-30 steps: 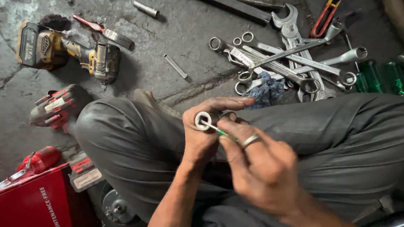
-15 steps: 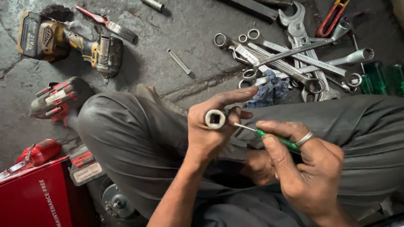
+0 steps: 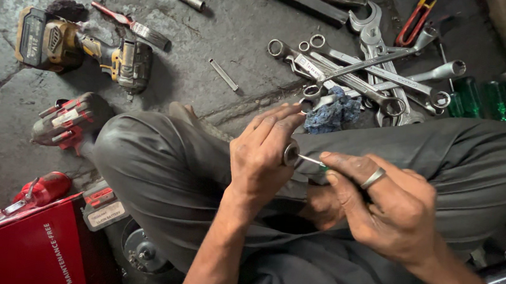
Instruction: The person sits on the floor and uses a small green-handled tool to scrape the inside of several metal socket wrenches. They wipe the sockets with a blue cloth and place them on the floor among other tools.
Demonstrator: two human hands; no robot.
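Small round metal part (image 3: 291, 153) (greasy, grey) in left hand (image 3: 262, 160).

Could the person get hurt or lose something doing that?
Maybe. The right hand pokes a thin screwdriver into a small round metal part pinched in the left hand; a slip could jab the fingers. The part is held over the lap, so if dropped it might roll among the wrenches on the cracked floor.
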